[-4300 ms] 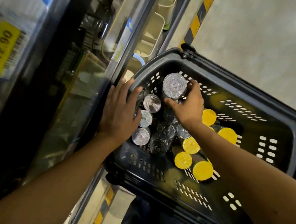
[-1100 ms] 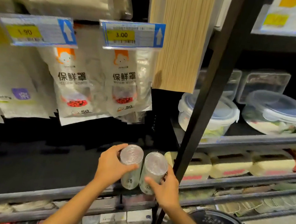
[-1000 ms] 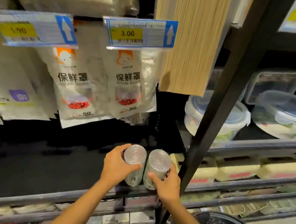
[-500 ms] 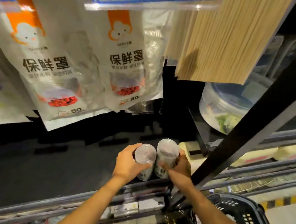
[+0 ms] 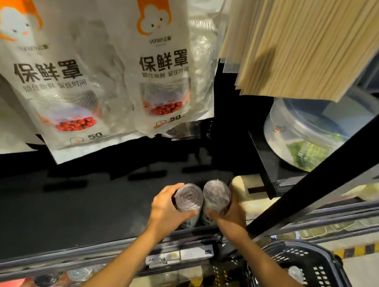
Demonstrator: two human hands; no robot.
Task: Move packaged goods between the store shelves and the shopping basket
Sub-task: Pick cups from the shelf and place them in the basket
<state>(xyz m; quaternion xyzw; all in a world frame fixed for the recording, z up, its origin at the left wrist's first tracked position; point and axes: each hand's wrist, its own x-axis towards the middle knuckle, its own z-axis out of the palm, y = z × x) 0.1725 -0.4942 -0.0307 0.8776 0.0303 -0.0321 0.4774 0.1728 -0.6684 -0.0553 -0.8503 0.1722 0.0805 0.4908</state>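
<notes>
Our left hand (image 5: 165, 210) and right hand (image 5: 230, 219) each clamp a wrapped cup stack (image 5: 188, 198) near the shelf (image 5: 52, 201) edge; released carelessly, the stacks could topple off it.

Clear, silvery-grey wrap on both cylindrical packs (image 5: 189, 201), dark print low on the sides. Matte black shelf surface (image 5: 50, 208) with grey metal rails. White hanging bags (image 5: 164, 61) with orange top bands, a white cloud mascot outlined in orange, dark grey Chinese lettering and a picture of red berries. Pale tan bundle of sticks (image 5: 304, 42), finely striped lengthwise. Translucent bluish-white round container (image 5: 300, 133), green contents inside. Black basket (image 5: 312, 267) pierced with rows of small slots. Yellow-and-black diagonal floor tape (image 5: 369, 246) on grey flooring.
</notes>
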